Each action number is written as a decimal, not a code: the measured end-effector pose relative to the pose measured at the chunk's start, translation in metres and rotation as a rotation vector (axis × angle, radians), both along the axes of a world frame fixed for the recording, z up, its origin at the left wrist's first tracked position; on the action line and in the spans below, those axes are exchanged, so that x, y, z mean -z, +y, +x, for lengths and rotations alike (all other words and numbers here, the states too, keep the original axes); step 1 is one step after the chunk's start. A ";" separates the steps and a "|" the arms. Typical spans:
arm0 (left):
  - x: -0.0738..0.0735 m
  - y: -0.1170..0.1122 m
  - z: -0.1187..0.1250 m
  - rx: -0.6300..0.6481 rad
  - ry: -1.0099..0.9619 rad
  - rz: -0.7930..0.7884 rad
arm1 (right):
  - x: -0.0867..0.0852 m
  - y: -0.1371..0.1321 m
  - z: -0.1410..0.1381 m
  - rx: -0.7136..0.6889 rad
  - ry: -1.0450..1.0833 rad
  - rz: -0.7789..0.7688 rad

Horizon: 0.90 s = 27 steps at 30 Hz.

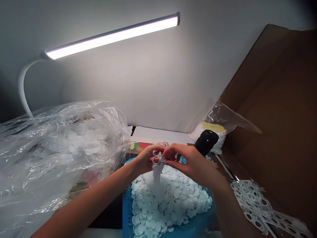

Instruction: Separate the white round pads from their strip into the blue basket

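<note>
My left hand (145,158) is closed around a white perforated strip (156,160) with round cut-outs, held above a blue basket (127,211). From the other side my right hand (184,160) meets it, thumb and fingers pinched at the strip's edge. Whether a loose disc sits between those fingertips is too small to tell. The strip's lower end hangs down, blurred, over the pile. Many small white discs (178,188) fill the basket beneath both hands.
On the left lies a large clear plastic bag (91,135) of white pieces. Punched-out white sheets (257,201) lie at right beside a cardboard box (279,109). Behind my right hand are a black handle (206,142) and a smaller bag (215,127). A lamp (114,36) shines overhead.
</note>
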<state>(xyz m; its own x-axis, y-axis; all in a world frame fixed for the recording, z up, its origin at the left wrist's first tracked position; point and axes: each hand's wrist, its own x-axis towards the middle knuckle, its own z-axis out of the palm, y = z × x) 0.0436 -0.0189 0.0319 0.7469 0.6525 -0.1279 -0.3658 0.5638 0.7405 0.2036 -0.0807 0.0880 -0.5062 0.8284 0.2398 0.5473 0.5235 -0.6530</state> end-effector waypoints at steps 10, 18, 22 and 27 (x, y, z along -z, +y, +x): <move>-0.001 -0.004 0.004 -0.123 -0.008 -0.083 | 0.002 -0.010 -0.004 -0.049 -0.122 0.028; -0.003 0.006 0.001 -0.172 -0.133 -0.166 | -0.013 -0.047 -0.015 -0.599 -0.200 -0.072; -0.002 0.000 0.001 -0.126 -0.081 -0.172 | -0.015 -0.046 -0.007 -0.374 -0.205 -0.013; -0.004 -0.008 0.004 -0.169 -0.030 -0.119 | -0.010 -0.020 0.011 0.089 -0.234 0.088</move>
<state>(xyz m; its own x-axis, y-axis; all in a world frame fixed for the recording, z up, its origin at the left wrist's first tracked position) 0.0473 -0.0272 0.0361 0.6331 0.7501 -0.1910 -0.4833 0.5758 0.6594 0.2149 -0.1003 0.0983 -0.4824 0.8533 0.1978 0.7246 0.5156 -0.4572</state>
